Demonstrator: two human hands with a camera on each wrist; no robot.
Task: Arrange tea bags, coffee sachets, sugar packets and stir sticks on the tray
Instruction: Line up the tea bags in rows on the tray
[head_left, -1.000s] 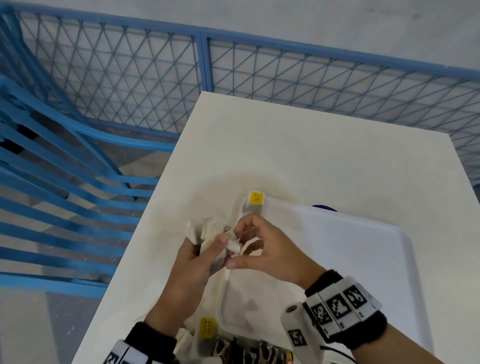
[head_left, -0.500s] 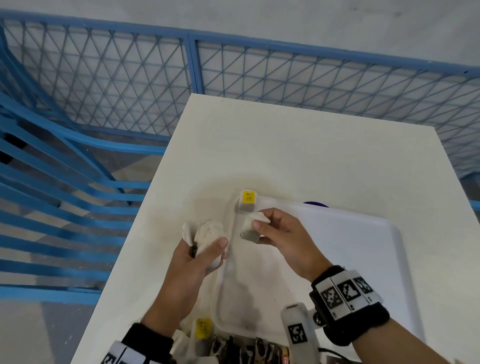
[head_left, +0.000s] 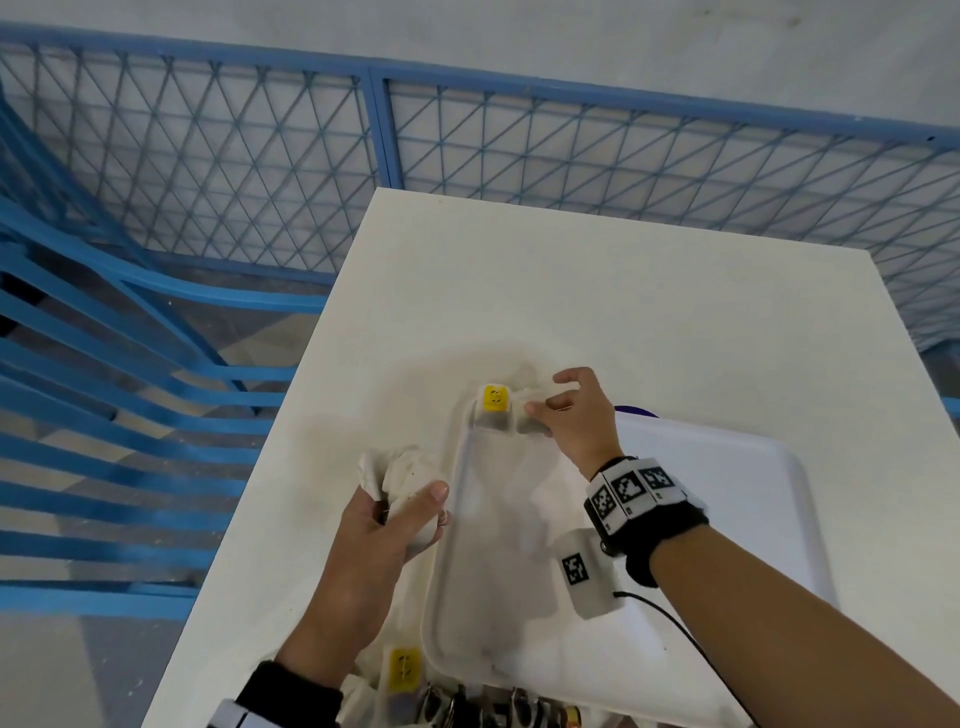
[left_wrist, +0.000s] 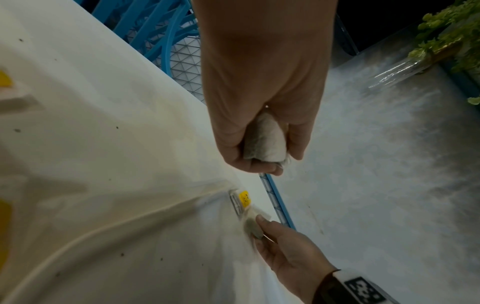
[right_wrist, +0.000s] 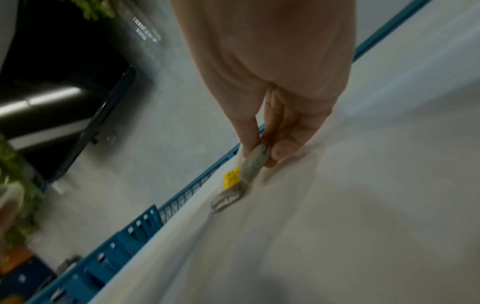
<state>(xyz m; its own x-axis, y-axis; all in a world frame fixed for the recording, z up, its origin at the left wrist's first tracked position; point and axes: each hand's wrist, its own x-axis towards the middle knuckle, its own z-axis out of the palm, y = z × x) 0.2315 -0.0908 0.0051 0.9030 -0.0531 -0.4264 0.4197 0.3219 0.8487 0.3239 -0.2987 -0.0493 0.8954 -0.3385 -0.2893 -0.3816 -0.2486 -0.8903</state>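
Right hand (head_left: 574, 415) carried its soft papery tea bag (right_wrist: 253, 163) to tray (head_left: 727, 519) corner.

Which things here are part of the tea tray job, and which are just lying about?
Job:
- tray
- yellow-tagged tea bag in its far left corner
- tea bag pinched in right hand
- bundle of tea bags in left hand

Lying about:
- blue fence
- table
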